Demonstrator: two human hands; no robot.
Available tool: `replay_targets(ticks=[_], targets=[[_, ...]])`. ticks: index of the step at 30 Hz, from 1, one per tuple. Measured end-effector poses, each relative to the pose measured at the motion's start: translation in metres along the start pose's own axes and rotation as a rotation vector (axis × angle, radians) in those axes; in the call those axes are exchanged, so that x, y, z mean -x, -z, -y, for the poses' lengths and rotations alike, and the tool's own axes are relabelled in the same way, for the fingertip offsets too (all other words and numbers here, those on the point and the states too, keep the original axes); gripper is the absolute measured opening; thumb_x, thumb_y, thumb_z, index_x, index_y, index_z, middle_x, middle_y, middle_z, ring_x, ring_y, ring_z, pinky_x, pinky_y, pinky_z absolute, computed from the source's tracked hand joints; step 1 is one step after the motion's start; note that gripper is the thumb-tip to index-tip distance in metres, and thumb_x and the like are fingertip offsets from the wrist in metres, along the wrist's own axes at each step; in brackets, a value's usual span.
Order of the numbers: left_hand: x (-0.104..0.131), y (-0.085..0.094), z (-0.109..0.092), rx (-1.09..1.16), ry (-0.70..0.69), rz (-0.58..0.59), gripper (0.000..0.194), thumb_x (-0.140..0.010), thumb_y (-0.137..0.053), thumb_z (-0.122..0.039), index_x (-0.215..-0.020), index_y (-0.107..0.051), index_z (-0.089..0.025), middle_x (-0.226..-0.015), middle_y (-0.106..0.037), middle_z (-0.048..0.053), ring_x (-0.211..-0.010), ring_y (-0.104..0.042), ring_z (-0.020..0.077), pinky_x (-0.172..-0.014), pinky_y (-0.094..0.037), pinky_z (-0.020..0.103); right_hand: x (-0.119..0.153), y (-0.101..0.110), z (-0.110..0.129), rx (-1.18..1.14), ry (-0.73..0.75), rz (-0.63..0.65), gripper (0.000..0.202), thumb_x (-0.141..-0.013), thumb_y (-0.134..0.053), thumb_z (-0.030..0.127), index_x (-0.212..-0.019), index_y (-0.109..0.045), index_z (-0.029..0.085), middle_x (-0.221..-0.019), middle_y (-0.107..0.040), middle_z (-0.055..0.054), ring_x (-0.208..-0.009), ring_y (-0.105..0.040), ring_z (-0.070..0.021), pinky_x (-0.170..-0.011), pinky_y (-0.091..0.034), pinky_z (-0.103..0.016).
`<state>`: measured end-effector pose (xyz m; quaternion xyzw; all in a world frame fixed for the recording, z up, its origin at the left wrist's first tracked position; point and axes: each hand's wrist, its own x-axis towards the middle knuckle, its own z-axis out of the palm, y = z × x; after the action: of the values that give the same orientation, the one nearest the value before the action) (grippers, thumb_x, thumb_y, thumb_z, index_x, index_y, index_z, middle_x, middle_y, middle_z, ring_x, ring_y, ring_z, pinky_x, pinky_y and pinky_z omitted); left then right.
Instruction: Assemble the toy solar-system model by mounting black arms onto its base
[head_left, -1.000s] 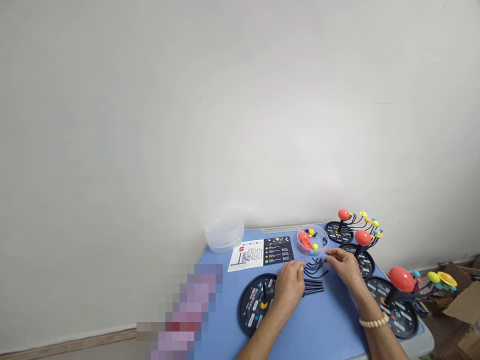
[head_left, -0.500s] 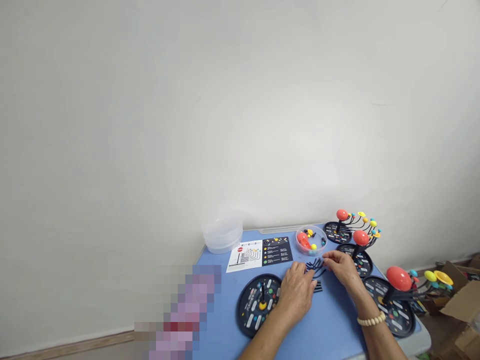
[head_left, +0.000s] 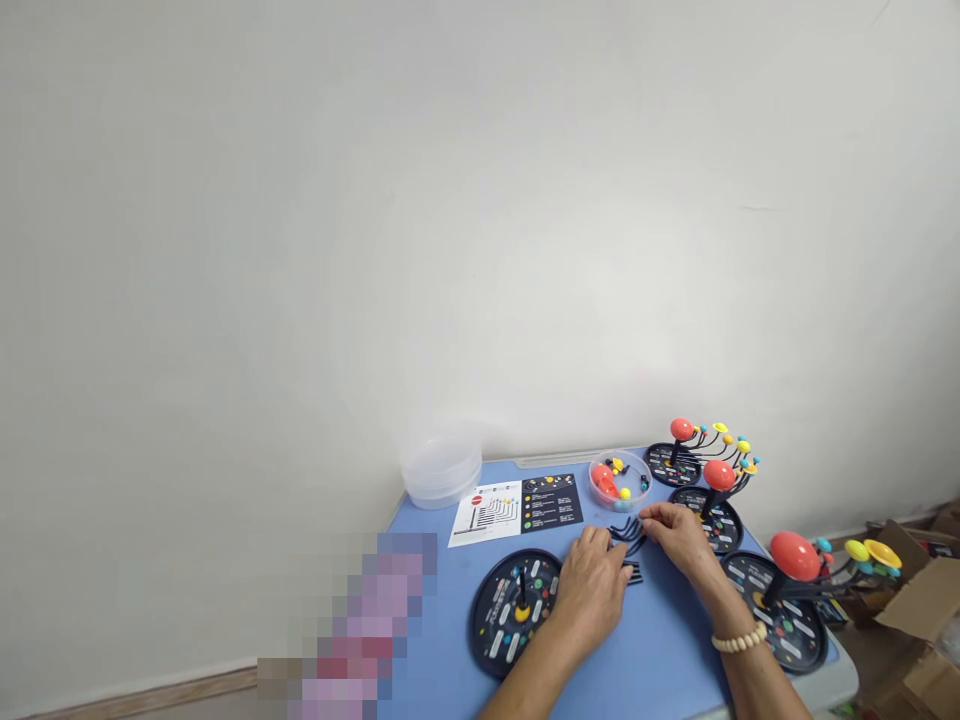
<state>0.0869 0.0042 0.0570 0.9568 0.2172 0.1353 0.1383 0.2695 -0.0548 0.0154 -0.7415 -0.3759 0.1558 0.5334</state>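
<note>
Several thin curved black rods [head_left: 630, 532] lie on the blue table, between my hands. My left hand [head_left: 595, 582] rests palm down at their left, fingers slightly bent; its fingertips partly cover straight black rod ends [head_left: 634, 573]. At the right, my right hand [head_left: 677, 537] touches the curved rods with thumb and forefinger closed at their tips; what is pinched is too small to make out. Left of my left hand is a round black base [head_left: 499, 620] with a short upright post and a yellow centre. A printed instruction sheet [head_left: 487, 515] lies behind it.
A clear round dish [head_left: 621, 502] holds red, yellow and blue parts. Stacked clear containers [head_left: 441, 472] stand at the back left. Three assembled planet models [head_left: 795, 556] line the table's right side. Cardboard boxes [head_left: 924, 600] are beyond the right edge. A blurred pinkish patch is at the lower left.
My right hand has moved slightly left, onto the curved rods, which lie closer together. My left hand has barely moved. The whole view has shifted slightly.
</note>
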Motion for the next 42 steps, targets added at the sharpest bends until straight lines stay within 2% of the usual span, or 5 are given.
replay_targets(ticks=[5, 9, 33, 42], targets=[[-0.005, 0.005, 0.005, -0.001, 0.132, -0.059, 0.032, -0.096, -0.037, -0.013, -0.100, -0.069, -0.017, -0.102, -0.065, 0.008, -0.100, -0.055, 0.0239, -0.087, -0.045, 0.035, -0.001, 0.000, -0.001, -0.015, 0.020, 0.001, 0.026, -0.068, -0.061, 0.037, -0.079, -0.074, 0.017, -0.068, -0.073, -0.004, -0.066, -0.067, -0.0203, -0.062, -0.049, -0.028], [-0.008, 0.006, 0.010, 0.000, 0.209, -0.075, 0.034, -0.095, -0.036, -0.008, -0.102, -0.069, -0.015, -0.102, -0.066, 0.009, -0.102, -0.055, 0.0245, -0.090, -0.045, 0.035, -0.001, 0.000, -0.002, -0.030, 0.033, 0.002, 0.027, -0.068, -0.059, 0.035, -0.080, -0.074, 0.016, -0.069, -0.074, -0.004, -0.065, -0.066, -0.0194, -0.063, -0.049, -0.028], [-0.007, 0.000, 0.013, -0.020, 0.179, -0.033, 0.033, -0.094, -0.037, -0.008, -0.095, -0.070, -0.015, -0.102, -0.065, 0.010, -0.100, -0.055, 0.0234, -0.087, -0.045, 0.033, 0.004, -0.002, 0.006, 0.112, 0.034, 0.038, 0.023, -0.070, -0.056, 0.029, -0.079, -0.074, 0.019, -0.071, -0.074, -0.003, -0.070, -0.068, -0.0199, -0.067, -0.050, -0.027], [-0.006, 0.000, 0.012, -0.028, 0.177, -0.034, 0.035, -0.094, -0.036, -0.008, -0.094, -0.070, -0.017, -0.102, -0.064, 0.009, -0.100, -0.054, 0.0232, -0.086, -0.044, 0.033, 0.005, -0.005, 0.010, 0.154, 0.042, 0.040, 0.023, -0.069, -0.054, 0.028, -0.077, -0.074, 0.019, -0.067, -0.074, -0.003, -0.066, -0.068, -0.0208, -0.066, -0.048, -0.029]])
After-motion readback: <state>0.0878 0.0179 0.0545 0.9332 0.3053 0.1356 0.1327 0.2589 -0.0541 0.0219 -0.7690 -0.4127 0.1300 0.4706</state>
